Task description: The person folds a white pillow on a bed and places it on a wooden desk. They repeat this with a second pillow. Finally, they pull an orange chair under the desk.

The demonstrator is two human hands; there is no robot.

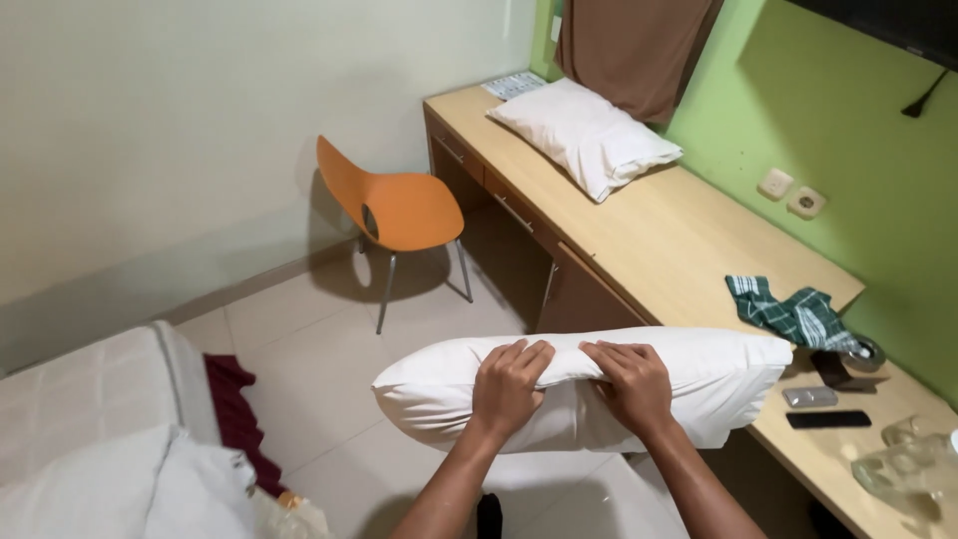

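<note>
Both hands grasp the top edge of a soft white pillow (pixel 689 384), fingers curled over the fabric and pinching it into small creases. The left hand (pixel 509 384) and right hand (pixel 631 384) sit just beside each other near the pillow's middle, each grip clenched on the cloth. The pillow is long, plump and rounded at the corners, held in the air lengthwise in front of the person, its right end over the edge of a long tabletop (pixel 659 240) of pale, smooth wood grain.

A second white pillow (pixel 584 135), flatter and slightly rumpled, lies at the far end of that tabletop below a brown hanging cloth (pixel 634 45). Nearer the person lies a crumpled green and white checked cloth (pixel 793 311), and just beyond it two flat dark rectangular devices (pixel 828 419). Clear glassware (pixel 913 459) stands at the near right corner, its shape blurred.

An orange moulded plastic chair (pixel 394 205) with thin metal legs stands on the glossy pale tiled floor (pixel 329 349), turned toward drawers with metal handles. At lower left is a bed (pixel 80 419) with white, faintly striped sheets and a dark red ruffled skirt. The wall behind the tabletop is matte green; the other wall is cream.
</note>
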